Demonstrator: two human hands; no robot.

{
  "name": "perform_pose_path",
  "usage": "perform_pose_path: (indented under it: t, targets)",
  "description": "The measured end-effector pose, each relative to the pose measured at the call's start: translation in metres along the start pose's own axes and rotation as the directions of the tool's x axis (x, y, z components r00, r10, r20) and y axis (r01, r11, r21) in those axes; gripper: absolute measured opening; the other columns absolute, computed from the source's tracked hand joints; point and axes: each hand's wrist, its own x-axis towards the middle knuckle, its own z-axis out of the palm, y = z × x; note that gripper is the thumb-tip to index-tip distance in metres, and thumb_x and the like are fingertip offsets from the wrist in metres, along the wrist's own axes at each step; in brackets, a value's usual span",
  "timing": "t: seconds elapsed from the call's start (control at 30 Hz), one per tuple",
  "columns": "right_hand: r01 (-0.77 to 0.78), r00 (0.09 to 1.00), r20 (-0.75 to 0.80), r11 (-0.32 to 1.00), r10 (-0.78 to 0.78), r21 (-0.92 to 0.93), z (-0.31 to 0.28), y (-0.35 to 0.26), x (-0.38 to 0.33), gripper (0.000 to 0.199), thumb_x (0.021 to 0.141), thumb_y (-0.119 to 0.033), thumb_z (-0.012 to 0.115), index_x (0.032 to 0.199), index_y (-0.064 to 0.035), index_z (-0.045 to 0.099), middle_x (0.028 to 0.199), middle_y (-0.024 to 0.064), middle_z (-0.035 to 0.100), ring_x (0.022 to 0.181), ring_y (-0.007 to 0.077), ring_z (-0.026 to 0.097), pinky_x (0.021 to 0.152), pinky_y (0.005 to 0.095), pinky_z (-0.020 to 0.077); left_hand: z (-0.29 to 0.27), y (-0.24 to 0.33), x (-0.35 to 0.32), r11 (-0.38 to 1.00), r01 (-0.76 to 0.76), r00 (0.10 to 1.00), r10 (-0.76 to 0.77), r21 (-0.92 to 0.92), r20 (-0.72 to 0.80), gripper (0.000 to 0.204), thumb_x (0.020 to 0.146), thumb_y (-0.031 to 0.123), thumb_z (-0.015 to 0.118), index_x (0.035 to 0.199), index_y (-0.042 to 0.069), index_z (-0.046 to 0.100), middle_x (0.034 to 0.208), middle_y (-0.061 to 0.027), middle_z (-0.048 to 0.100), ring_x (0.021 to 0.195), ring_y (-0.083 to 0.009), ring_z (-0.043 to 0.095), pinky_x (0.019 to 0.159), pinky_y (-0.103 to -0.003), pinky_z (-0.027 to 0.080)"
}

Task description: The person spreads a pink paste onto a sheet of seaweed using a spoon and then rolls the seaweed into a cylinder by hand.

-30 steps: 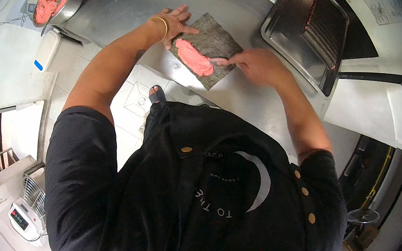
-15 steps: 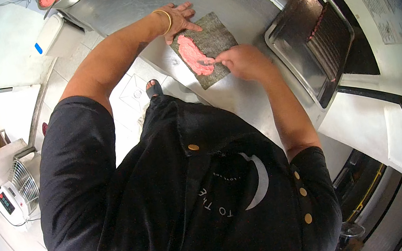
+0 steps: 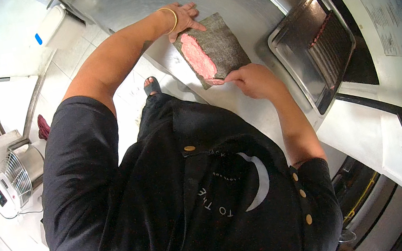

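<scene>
Pink paste [image 3: 199, 57] covers a dark sheet [image 3: 222, 43] pressed flat under left hand [image 3: 182, 18] and right hand [image 3: 251, 78], fingers grasping nothing.

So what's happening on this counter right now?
A person in a dark shirt works at a steel counter. The left hand rests on the far corner of a dark seaweed sheet, while the right hand presses at the near end of a pink paste strip along its edge. A metal tray sits to the right.
</scene>
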Motion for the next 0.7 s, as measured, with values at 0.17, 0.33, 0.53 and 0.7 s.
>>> perform_pose_path:
  t: [0.17, 0.33, 0.53, 0.7]
  targets:
    - [-0.096, 0.983, -0.139, 0.985, 0.115, 0.140, 0.006, 0.005, -0.002, 0.024, 0.100, -0.020, 0.062, 0.119, -0.0179, 0.078, 0.103, 0.0182, 0.075, 0.095, 0.0393, 0.071, 0.085, 0.0493, 0.0544, 0.001, 0.002, 0.003, 0.999, 0.014, 1.000, -0.013, -0.040, 0.028, 0.131, 0.057, 0.026, 0.099, 0.162, 0.055, 0.027, 0.173, -0.0068, 0.024, 0.161, -0.0356, 0.021, 0.124, -0.057, 0.037]
    - [-0.124, 0.990, 0.073, 0.990, 0.119, 0.074, 0.004, -0.001, -0.008, 0.024, 0.100, -0.021, 0.063, 0.118, -0.0175, 0.078, 0.103, 0.0182, 0.076, 0.096, 0.0395, 0.071, 0.087, 0.0500, 0.0546, 0.003, 0.000, 0.003, 0.996, 0.020, 1.000, -0.020, -0.082, 0.002, 0.132, 0.054, 0.027, 0.099, 0.162, 0.054, 0.029, 0.171, -0.0071, 0.028, 0.157, -0.0358, 0.030, 0.121, -0.054, 0.042]
    - [-0.007, 0.996, -0.086, 1.000, 0.007, -0.005, -0.029, -0.011, 0.042, 0.024, 0.099, -0.023, 0.063, 0.118, -0.0207, 0.078, 0.108, 0.0169, 0.076, 0.100, 0.0388, 0.072, 0.089, 0.0489, 0.0559, 0.004, -0.003, 0.007, 0.997, -0.012, 1.000, 0.013, -0.081, 0.007, 0.132, 0.053, 0.026, 0.099, 0.163, 0.053, 0.029, 0.169, -0.0068, 0.030, 0.156, -0.0352, 0.032, 0.120, -0.055, 0.042]
    - [-0.004, 0.999, 0.049, 0.999, 0.006, -0.053, -0.023, -0.011, 0.054, 0.023, 0.099, -0.024, 0.064, 0.116, -0.0208, 0.079, 0.110, 0.0168, 0.076, 0.102, 0.0385, 0.071, 0.089, 0.0485, 0.0559, 0.009, -0.004, 0.006, 0.994, 0.002, 1.000, -0.004, -0.110, -0.014, 0.132, 0.054, 0.026, 0.100, 0.162, 0.053, 0.030, 0.169, -0.0060, 0.029, 0.157, -0.0345, 0.029, 0.120, -0.056, 0.043]
